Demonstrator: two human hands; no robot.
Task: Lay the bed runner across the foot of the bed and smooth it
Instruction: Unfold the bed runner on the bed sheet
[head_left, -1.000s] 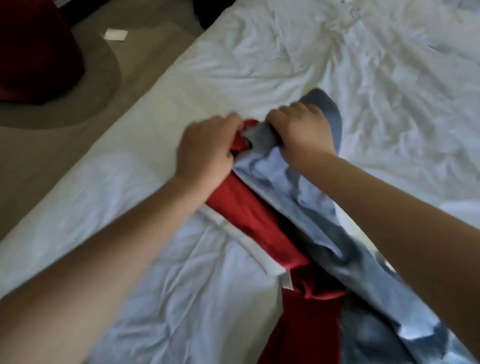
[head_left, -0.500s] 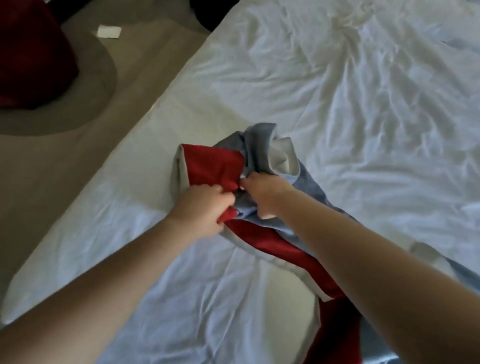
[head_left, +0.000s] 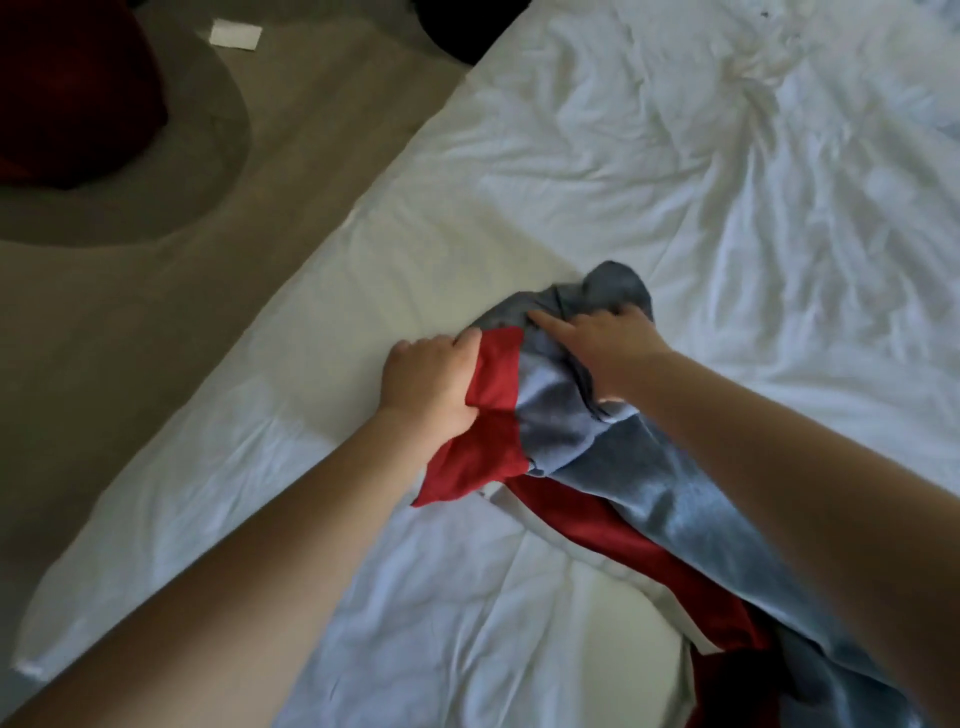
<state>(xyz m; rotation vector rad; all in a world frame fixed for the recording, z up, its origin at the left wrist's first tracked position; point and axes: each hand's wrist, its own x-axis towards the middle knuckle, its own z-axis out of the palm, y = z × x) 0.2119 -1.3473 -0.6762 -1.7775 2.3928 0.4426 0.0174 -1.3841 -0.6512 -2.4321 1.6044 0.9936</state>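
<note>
The bed runner (head_left: 613, 467) is a red and grey-blue cloth with a pale edge, bunched and twisted on the white bed (head_left: 675, 171). It trails from the middle of the view down to the bottom right corner. My left hand (head_left: 428, 384) grips its red end near the bed's left edge. My right hand (head_left: 605, 345) presses on the grey-blue bunch just to the right, index finger stretched out, other fingers curled into the folds. Both forearms cover part of the cloth and sheet.
The white sheet is creased all over. The bed's left edge (head_left: 291, 291) runs diagonally from top centre to bottom left. Beyond it lies beige floor with a dark red round object (head_left: 78, 93) on a grey circular mat and a white paper scrap (head_left: 235, 35).
The runner's end has been turned and spread: the upright grey fold has dropped flat. My hands have moved apart, left onto the red part, right onto the grey part.
</note>
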